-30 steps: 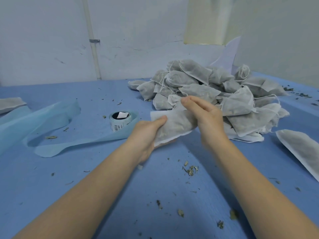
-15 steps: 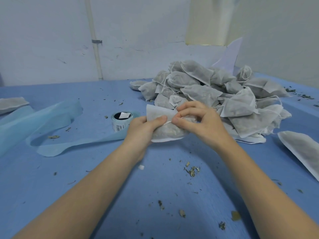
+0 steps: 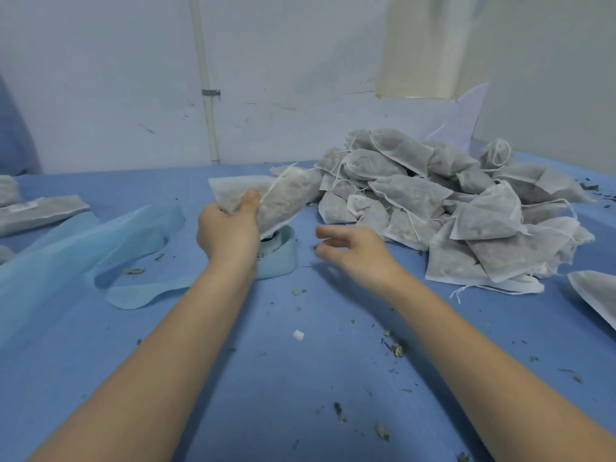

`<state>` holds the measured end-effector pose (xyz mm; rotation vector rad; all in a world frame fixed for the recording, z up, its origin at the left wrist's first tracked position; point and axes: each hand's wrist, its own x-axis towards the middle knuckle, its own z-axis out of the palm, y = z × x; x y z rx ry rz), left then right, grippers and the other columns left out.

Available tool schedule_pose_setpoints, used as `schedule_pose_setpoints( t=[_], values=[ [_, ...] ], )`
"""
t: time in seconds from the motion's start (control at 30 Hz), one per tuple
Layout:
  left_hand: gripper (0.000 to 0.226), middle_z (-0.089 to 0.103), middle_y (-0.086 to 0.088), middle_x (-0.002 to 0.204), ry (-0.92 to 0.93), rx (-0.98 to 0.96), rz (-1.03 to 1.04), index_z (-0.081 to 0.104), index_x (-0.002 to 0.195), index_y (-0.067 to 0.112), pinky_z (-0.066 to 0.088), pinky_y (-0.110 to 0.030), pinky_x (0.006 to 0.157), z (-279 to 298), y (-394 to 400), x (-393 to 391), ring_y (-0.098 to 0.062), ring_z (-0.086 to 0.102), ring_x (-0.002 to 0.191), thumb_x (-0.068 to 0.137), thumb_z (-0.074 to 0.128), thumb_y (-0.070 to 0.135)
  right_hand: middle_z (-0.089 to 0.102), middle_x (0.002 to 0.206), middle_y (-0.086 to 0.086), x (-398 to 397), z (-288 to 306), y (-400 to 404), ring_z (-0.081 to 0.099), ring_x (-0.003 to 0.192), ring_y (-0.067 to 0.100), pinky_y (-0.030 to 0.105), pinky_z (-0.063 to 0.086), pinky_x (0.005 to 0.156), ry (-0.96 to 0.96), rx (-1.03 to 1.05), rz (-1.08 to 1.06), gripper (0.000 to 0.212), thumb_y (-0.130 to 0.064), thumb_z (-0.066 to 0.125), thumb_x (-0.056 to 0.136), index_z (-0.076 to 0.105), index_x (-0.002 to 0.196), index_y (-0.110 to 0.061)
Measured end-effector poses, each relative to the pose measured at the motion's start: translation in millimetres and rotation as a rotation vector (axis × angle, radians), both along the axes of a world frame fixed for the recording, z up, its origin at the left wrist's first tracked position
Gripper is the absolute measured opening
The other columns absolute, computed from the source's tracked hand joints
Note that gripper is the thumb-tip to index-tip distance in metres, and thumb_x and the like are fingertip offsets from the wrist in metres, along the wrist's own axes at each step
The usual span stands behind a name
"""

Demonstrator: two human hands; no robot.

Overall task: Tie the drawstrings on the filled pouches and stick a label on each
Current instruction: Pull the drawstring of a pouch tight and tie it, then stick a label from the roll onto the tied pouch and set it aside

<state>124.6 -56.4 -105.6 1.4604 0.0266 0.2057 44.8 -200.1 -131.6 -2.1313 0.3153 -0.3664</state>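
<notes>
pouch (image 3: 266,198) held up at 12 o'clock over the label roll (image 3: 276,243) | left hand (image 3: 228,233) grip pinches its mouth end, thumb on top | right hand (image 3: 353,250) grip spread, empty | judged light, soft, floppy; best taken at the neck by the drawstring (image 3: 278,185) | pile (image 3: 450,208) at 2 o'clock on tabletop (image 3: 300,378)
</notes>
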Motion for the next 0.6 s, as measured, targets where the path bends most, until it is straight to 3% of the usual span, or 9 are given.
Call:
schedule_pose_setpoints(
  t=[0.07, 0.13, 0.3, 0.43, 0.6],
  values=[
    [0.022, 0.066, -0.003, 0.097, 0.03, -0.065, 0.029, 0.063, 0.096, 0.01, 0.047, -0.028, 0.074, 3, 8, 10, -0.02, 0.062, 0.086, 0.086, 0.066, 0.028, 0.066, 0.12, 0.004, 12, 0, 10, 0.061, 0.109, 0.016, 0.025, 0.043, 0.096, 0.027, -0.082, 0.06, 0.041, -0.018, 0.069, 0.086, 0.061, 0.125, -0.01],
    [0.018, 0.065, -0.003, 0.095, 0.062, -0.079, 0.053, 0.06, 0.093, 0.013, 0.05, -0.03, 0.076, 6, 14, 18, -0.021, 0.062, 0.084, 0.086, 0.066, 0.029, 0.062, 0.118, 0.002, 24, -1, 16, 0.06, 0.1, 0.015, 0.025, 0.044, 0.096, 0.042, -0.107, 0.12, 0.057, -0.02, 0.075, 0.081, 0.054, 0.134, -0.012],
    [0.035, 0.065, -0.008, 0.111, 0.163, -0.061, 0.002, 0.058, 0.109, 0.007, 0.051, -0.046, 0.09, 7, 21, 27, -0.028, 0.062, 0.099, 0.086, 0.065, 0.032, 0.055, 0.108, -0.008, 43, -5, 24, 0.051, 0.078, 0.006, 0.016, 0.04, 0.077, 0.021, -0.087, 0.145, 0.08, -0.023, 0.083, 0.073, 0.043, 0.142, -0.017],
    [0.039, 0.064, -0.011, 0.112, 0.21, -0.062, -0.094, 0.057, 0.115, 0.007, 0.053, -0.052, 0.084, 7, 16, 25, -0.031, 0.063, 0.099, 0.086, 0.066, 0.031, 0.054, 0.109, -0.004, 54, -7, 31, 0.047, 0.073, 0.002, 0.011, 0.038, 0.066, 0.002, -0.157, 0.179, 0.084, -0.034, 0.085, 0.069, 0.043, 0.141, -0.022],
    [0.038, 0.064, -0.012, 0.112, 0.189, -0.029, -0.107, 0.056, 0.116, 0.005, 0.052, -0.048, 0.087, 7, 14, 24, -0.031, 0.062, 0.1, 0.087, 0.064, 0.029, 0.055, 0.115, -0.001, 61, -10, 42, 0.053, 0.099, 0.011, 0.028, 0.047, 0.084, -0.011, -0.163, 0.136, 0.069, -0.034, 0.087, 0.065, 0.055, 0.124, -0.02]
  ],
)
